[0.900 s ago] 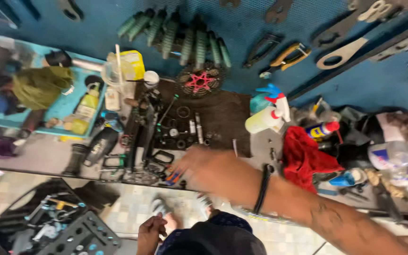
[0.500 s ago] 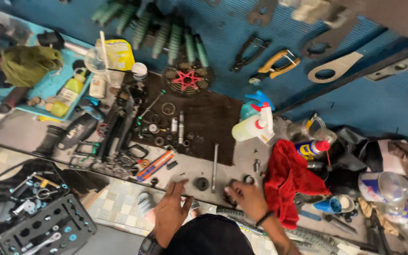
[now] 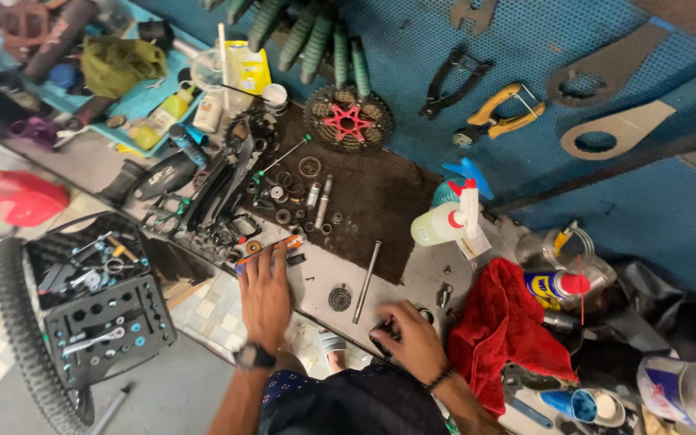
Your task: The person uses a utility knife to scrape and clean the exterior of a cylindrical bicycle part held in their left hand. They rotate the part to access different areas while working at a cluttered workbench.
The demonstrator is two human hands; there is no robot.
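A: Steel and black rubber across a grey worktop. Where to find the left hand?

B: Near the front edge, palm down, fingers spread. Grip open, holding nothing; fingertips touching an orange-handled tool just beside the brown mat.

A: And the right hand?

B: Further right along the same edge, just left of the red rag. Grip closed, fingers curled over a small dark part; impossible to tell whether lifted clear of the worktop or pressed onto it.

A: Between the two hands?

B: A dark round disc and a slim steel rod, both lying loose, untouched, the rod slanting up onto the mat's edge.

A: How far along, judging by the layout?

B: Apparently mid-way. Many pieces already apart: rings, washers and short sleeves scattered over the mat, a toothed cassette with a pink centre propped at its far end. Nothing visibly put back together yet. Open tool case below the worktop's left end, beside a knobby tyre, with wrenches in their slots.

A: Cleaning supplies?

B: Spray bottle upright at the mat's right corner, aerosol can lying beyond the rag; neither in hand.
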